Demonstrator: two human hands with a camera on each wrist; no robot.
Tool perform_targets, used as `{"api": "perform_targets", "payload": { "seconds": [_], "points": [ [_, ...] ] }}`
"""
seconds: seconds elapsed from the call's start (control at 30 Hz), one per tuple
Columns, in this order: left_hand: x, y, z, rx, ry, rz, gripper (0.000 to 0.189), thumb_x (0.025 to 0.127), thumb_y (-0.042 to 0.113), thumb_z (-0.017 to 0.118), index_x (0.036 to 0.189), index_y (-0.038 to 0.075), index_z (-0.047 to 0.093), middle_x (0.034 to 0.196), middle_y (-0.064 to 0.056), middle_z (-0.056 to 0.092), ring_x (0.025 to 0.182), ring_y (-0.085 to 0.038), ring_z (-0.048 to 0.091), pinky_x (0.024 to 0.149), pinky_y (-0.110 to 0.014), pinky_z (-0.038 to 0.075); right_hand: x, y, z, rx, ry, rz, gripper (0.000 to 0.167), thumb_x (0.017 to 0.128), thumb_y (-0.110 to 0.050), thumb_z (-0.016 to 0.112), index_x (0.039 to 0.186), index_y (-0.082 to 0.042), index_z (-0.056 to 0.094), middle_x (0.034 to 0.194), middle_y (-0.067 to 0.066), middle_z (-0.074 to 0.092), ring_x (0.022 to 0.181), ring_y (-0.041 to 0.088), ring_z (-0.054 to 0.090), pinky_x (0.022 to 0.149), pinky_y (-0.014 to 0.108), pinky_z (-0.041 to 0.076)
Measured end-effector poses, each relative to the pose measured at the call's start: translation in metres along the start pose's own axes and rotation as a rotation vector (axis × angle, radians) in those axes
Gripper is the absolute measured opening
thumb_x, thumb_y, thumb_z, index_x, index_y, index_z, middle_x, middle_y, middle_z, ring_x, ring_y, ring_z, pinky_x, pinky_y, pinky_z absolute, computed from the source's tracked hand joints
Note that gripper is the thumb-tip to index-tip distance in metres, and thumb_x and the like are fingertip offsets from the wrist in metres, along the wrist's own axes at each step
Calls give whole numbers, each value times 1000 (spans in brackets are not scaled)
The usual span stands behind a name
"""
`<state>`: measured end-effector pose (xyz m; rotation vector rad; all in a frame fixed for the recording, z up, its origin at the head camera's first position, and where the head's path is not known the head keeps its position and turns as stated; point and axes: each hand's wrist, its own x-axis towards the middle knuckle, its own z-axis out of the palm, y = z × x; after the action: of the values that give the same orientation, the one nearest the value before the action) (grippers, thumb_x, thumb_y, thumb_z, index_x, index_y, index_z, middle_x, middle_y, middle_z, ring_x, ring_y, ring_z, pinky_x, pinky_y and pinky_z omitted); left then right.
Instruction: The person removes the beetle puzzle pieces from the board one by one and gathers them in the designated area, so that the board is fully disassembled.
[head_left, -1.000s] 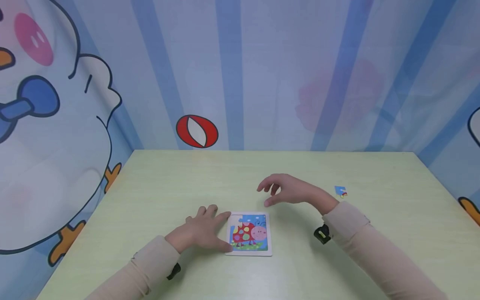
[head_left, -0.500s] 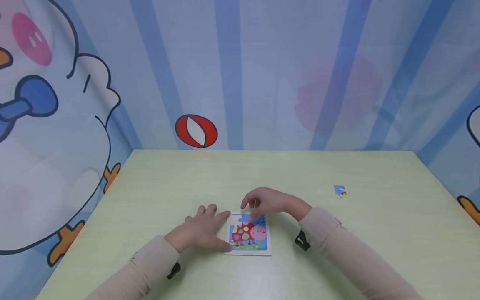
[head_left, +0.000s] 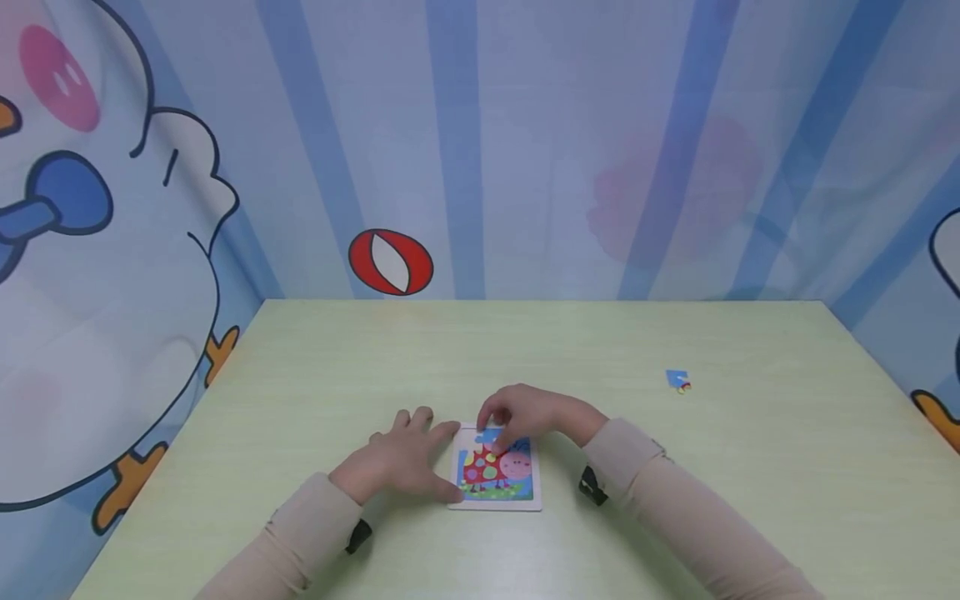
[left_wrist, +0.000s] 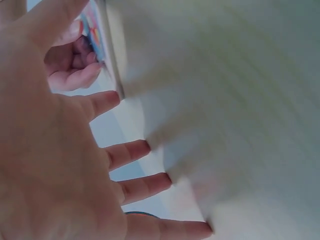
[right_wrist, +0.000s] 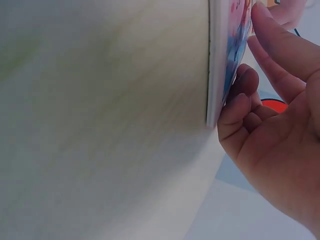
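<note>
Puzzle board (head_left: 495,506) with a red ladybug (head_left: 478,472) on it lies flat on the pale table (head_left: 337,358), lower middle of the head view. White shows at its upper left. Left hand (head_left: 397,463): fingers spread and straight, thumb at the board's lower-left corner, index at its upper-left. Right hand (head_left: 531,412) is over the board's upper part, thumb and index bent down to the face, other fingers curled under. Can't tell if they pinch a piece. Loose blue puzzle piece (head_left: 676,378) sits right of center, well apart. Striped backdrop (head_left: 540,208) behind.
</note>
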<state>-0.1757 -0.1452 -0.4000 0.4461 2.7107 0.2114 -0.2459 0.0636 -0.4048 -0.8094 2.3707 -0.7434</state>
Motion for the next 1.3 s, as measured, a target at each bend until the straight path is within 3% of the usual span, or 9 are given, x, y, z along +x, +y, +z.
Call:
{"api": "perform_targets", "payload": {
  "seconds": [0.5,1.0,1.3],
  "points": [
    [-3,2,-2,-30,-8,5,91,68,56,79,144,20,44,124,-11,41,108,-29,35,69,-51,48,3,-5,8,-37,-8,15,19,81,-12,78,96,-20,70,97,-4,57,92,16,49,84,34,45],
    [-1,2,1,-2,17,7,91,69,58,78,144,21,43,123,-10,41,108,-30,35,74,-61,46,0,-6,9,-56,28,-30,19,81,-8,76,94,-18,68,94,-1,53,89,16,47,81,32,45],
    [-1,4,-1,-4,13,11,91,69,57,78,145,20,43,122,-10,41,107,-29,35,72,-58,47,0,-6,9,-19,59,-8,30,81,-7,77,107,-12,64,90,-1,57,84,16,52,79,31,47]
  ]
}}
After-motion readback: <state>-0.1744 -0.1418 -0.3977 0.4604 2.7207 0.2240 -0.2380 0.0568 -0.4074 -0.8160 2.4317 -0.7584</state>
